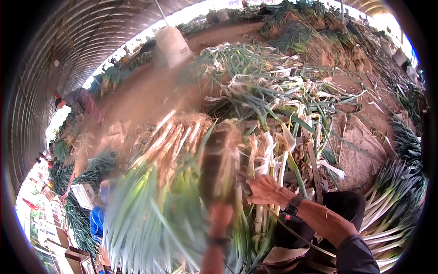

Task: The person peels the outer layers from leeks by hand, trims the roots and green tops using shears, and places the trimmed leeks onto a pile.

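**Head view.** The left hand [220,214] rises at near centre under a blurred bundle of leeks [169,141], with roots far and green leaves near and left. The blur hides its fingers, so whether it clasps the bundle cannot be told. The right hand [264,189], with a watch [292,208] at the wrist, curls its fingers around pale stalks [259,221] just beside the bundle.

**Risks, as judged:** a loose hold on so broad a bundle could let leeks slide out. The hands lie close together, so a swing could strike the right knuckles.

**Room:** bare dirt floor [146,91] opens far and left. Trimmings [273,86] crowd the far side, stacked leeks [392,196] line the right edge, and boxes [77,255] fill the near left. Another person [80,100] stands well apart, far left.
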Demonstrator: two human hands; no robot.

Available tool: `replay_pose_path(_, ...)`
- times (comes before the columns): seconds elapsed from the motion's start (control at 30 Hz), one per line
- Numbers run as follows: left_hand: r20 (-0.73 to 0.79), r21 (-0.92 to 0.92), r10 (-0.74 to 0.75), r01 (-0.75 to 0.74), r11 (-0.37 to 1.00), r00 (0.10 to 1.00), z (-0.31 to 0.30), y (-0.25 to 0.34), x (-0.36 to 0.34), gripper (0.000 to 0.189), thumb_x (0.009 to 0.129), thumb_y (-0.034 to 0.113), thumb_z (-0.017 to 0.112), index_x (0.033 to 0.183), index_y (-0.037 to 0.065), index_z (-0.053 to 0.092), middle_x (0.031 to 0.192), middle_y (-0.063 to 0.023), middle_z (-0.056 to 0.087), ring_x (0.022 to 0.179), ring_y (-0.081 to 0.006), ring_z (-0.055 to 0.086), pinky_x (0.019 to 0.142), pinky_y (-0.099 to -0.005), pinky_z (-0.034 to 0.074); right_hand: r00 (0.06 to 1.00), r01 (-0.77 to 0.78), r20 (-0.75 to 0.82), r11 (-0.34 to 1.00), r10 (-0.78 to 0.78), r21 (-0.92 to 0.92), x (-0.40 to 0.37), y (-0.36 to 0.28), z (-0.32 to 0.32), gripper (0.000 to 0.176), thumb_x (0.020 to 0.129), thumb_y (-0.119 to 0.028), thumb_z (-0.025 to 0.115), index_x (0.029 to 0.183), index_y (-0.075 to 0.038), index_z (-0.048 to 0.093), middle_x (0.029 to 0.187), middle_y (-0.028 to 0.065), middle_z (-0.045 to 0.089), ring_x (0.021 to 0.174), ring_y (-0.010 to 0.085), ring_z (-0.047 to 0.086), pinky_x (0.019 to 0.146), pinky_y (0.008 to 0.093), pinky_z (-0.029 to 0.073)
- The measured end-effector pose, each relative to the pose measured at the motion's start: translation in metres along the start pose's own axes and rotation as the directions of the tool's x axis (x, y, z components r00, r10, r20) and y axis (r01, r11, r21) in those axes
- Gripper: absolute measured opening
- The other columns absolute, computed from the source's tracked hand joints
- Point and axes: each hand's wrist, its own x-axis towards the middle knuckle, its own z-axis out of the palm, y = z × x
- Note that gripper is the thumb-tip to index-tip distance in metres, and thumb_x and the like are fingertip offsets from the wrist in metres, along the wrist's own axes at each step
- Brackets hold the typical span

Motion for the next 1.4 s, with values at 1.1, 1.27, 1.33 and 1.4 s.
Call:
replay_pose_path(1.1, 0.160, -0.107, 0.051, -0.034, 0.994, 0.986, -0.010, -0.026, 0.001, 0.049, 0.084, 0.048, 0.069, 0.105, 0.004, 0.064, 0.099, -0.0241, 0.068, 0.098, -0.0429, 0.065, 0.083, -0.0501, 0.051, 0.997, -0.016, 0.081, 0.991, 0.005, 0.135, -0.039, -0.023, -0.080, 0.050, 0.074, -0.036, 0.073, 0.096, 0.007, 0.059, 0.075, 0.0208, 0.062, 0.063, 0.0334, 0.063, 0.055, 0.0435, 0.051)
replay_pose_path(1.27, 0.144, -0.069, 0.080, -0.071, 0.995, 0.986, -0.003, -0.033, -0.002, 0.046, 0.086, 0.044, 0.073, 0.104, 0.003, 0.062, 0.093, -0.0228, 0.066, 0.096, -0.0385, 0.067, 0.077, -0.0443, 0.052, 0.994, -0.083, 0.081, 0.982, 0.070, 0.171, -0.022, -0.022, -0.079, 0.050, 0.071, -0.035, 0.070, 0.097, 0.007, 0.062, 0.069, 0.0192, 0.063, 0.063, 0.0298, 0.064, 0.054, 0.0418, 0.053)
replay_pose_path(1.33, -0.020, -0.447, 0.208, -0.195, 0.873, 0.978, 0.035, -0.067, -0.003, 0.043, 0.088, 0.041, 0.071, 0.108, 0.004, 0.062, 0.089, -0.0214, 0.067, 0.094, -0.0368, 0.068, 0.077, -0.0428, 0.052, 0.992, -0.107, 0.083, 0.977, 0.093, 0.185, -0.022, -0.023, -0.079, 0.051, 0.071, -0.035, 0.069, 0.098, 0.007, 0.063, 0.070, 0.0185, 0.063, 0.064, 0.0289, 0.065, 0.057, 0.0425, 0.054)
replay_pose_path(1.4, -0.059, -0.564, 0.269, -0.254, 0.786, 0.961, 0.057, -0.090, 0.005, 0.040, 0.091, 0.039, 0.069, 0.111, 0.005, 0.064, 0.087, -0.0200, 0.068, 0.091, -0.0357, 0.069, 0.078, -0.0416, 0.052, 0.983, -0.138, 0.149, 0.967, 0.107, 0.215, -0.027, -0.032, -0.090, 0.053, 0.071, -0.035, 0.069, 0.101, 0.007, 0.063, 0.072, 0.0184, 0.064, 0.066, 0.0296, 0.065, 0.062, 0.0434, 0.055)
